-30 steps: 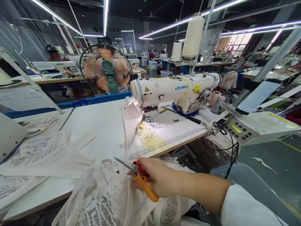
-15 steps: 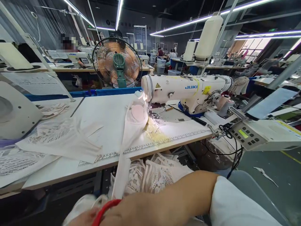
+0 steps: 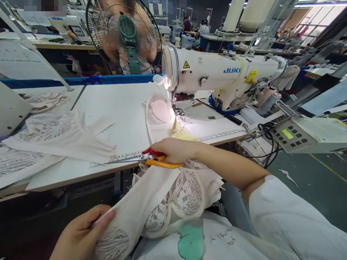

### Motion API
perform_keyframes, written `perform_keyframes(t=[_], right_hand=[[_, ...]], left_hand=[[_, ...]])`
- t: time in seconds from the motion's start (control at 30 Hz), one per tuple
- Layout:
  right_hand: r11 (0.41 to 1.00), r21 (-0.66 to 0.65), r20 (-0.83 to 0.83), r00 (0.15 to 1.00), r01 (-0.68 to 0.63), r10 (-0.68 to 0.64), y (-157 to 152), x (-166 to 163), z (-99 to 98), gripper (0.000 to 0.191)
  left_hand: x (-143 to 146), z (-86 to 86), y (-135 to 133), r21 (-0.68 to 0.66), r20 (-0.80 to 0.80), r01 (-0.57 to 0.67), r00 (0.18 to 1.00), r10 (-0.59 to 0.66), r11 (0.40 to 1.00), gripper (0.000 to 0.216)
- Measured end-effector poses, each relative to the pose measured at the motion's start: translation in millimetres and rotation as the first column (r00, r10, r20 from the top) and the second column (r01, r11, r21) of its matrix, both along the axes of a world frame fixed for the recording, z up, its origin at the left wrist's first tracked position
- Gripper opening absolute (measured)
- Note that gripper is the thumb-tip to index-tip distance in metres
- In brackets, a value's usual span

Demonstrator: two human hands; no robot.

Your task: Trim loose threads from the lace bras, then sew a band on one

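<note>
My left hand (image 3: 81, 231) pinches the edge of a cream lace bra (image 3: 188, 191) at the lower left, thumb on top. The bra stretches over my lap, its plain side band running up from that hand. My right hand (image 3: 175, 148) is closed round the red and yellow handles of scissors (image 3: 162, 164), by the table's front edge. Their blades point left and look closed. Another bra part with a pink pad (image 3: 161, 111) lies under the needle end of the sewing machine (image 3: 203, 70), just beyond my right hand.
Several lace pieces (image 3: 62, 137) lie on the left of the white table (image 3: 121, 104), which has a printed ruler along its front edge. A control box (image 3: 295, 135) juts out at the right. Behind the table stands a large fan (image 3: 127, 27); people sit farther back.
The view has tilted downward. My right hand has come up from the bottom with the scissors to the table edge. My left hand now shows, gripping the bra, which is spread more openly.
</note>
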State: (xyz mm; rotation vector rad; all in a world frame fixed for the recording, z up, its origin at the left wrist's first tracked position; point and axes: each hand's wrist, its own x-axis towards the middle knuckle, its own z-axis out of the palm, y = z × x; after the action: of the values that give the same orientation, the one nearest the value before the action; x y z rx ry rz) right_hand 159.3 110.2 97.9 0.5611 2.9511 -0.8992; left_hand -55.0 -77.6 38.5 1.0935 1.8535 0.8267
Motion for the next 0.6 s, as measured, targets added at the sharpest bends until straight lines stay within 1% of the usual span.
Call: perform_keyframes(t=[0.07,0.1,0.13,0.2,0.27,0.33,0.37,0.4,0.43,0.47,0.53,0.57,0.6], right_hand=[[1.000,-0.012,0.007,1.000,-0.004,0.004,-2,-5,-1.0,0.018],[0.999,-0.033,0.003,1.000,-0.025,0.025,-5,-7,-0.6,0.018],[0.996,-0.061,-0.005,0.998,-0.059,0.059,-10,-9,0.4,0.019],[0.979,-0.137,-0.024,0.988,-0.153,0.151,-22,-14,4.1,0.021],[0.952,-0.206,-0.038,0.974,-0.225,0.222,-33,-18,8.9,0.023],[0.944,-0.236,-0.043,0.973,-0.230,0.227,-39,-21,12.4,0.024],[0.947,-0.239,-0.042,0.977,-0.214,0.210,-39,-22,13.2,0.025],[0.953,-0.236,-0.037,0.981,-0.191,0.188,-38,-23,13.2,0.025],[0.958,-0.233,-0.033,0.985,-0.170,0.167,-36,-24,12.4,0.024],[0.961,-0.232,-0.028,0.989,-0.151,0.148,-33,-24,11.1,0.023],[0.963,-0.236,-0.022,0.992,-0.128,0.126,-27,-24,7.5,0.023],[0.964,-0.238,-0.020,0.993,-0.120,0.119,-24,-23,5.4,0.022],[0.964,-0.240,-0.020,0.993,-0.114,0.113,-21,-23,3.3,0.021]], left_hand=[[-10,-6.2,7,0.046,-0.142,0.183,0.974,-0.175,0.982,0.030],[-16,-9.3,10,0.074,-0.235,0.268,0.941,-0.244,0.961,0.027],[-20,-11.4,11,0.110,-0.322,0.329,0.904,-0.280,0.938,0.023],[-22,-10.8,12,0.212,-0.446,0.395,0.853,-0.271,0.894,0.017],[-12,-4.1,12,0.332,-0.532,0.451,0.815,-0.231,0.828,0.020],[5,4.7,14,0.420,-0.600,0.520,0.774,-0.202,0.743,0.017],[15,8.3,17,0.455,-0.617,0.526,0.768,-0.172,0.719,0.016],[24,10.6,19,0.469,-0.615,0.518,0.773,-0.157,0.715,0.015],[32,11.6,22,0.474,-0.592,0.484,0.794,-0.141,0.735,0.015],[39,11.2,25,0.464,-0.548,0.425,0.827,-0.125,0.777,0.014],[48,8.1,31,0.399,-0.415,0.272,0.905,-0.092,0.876,0.016],[51,6.3,33,0.357,-0.354,0.205,0.932,-0.071,0.911,0.018],[53,4.9,34,0.319,-0.308,0.161,0.950,-0.059,0.934,0.020]])
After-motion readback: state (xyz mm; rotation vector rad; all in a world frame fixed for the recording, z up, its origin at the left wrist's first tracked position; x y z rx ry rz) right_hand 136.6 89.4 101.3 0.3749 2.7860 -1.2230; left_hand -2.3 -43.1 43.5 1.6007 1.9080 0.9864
